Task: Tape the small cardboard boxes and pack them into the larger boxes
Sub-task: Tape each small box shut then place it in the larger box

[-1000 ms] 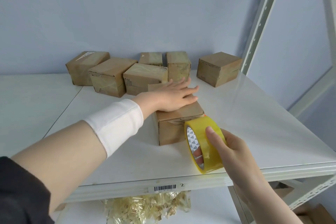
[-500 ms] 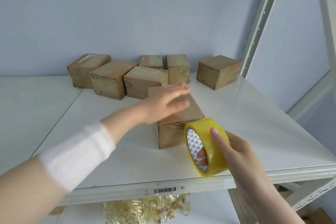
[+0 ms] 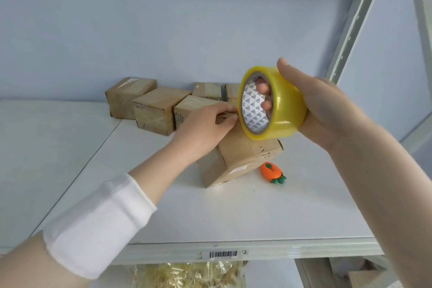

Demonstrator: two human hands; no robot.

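The round roll of translucent yellow plastic tape (image 3: 280, 105) is glowing amber, and its inner card core (image 3: 253, 110) is showing white with a repeating pattern of small grey triangles. The nearest small brown cardboard box (image 3: 243, 154) is showing a pale label patch. The row of brown cardboard boxes (image 3: 161, 110) behind it is showing glossy crossed tape stripes. A small orange carrot-shaped object (image 3: 271, 172) is showing green leaves. The flat white shelf board (image 3: 233, 213) is showing a black-and-white barcode label (image 3: 223, 254). The soft fabric cuff (image 3: 98, 224) is showing plain white and the wall (image 3: 163, 30) pale blue.
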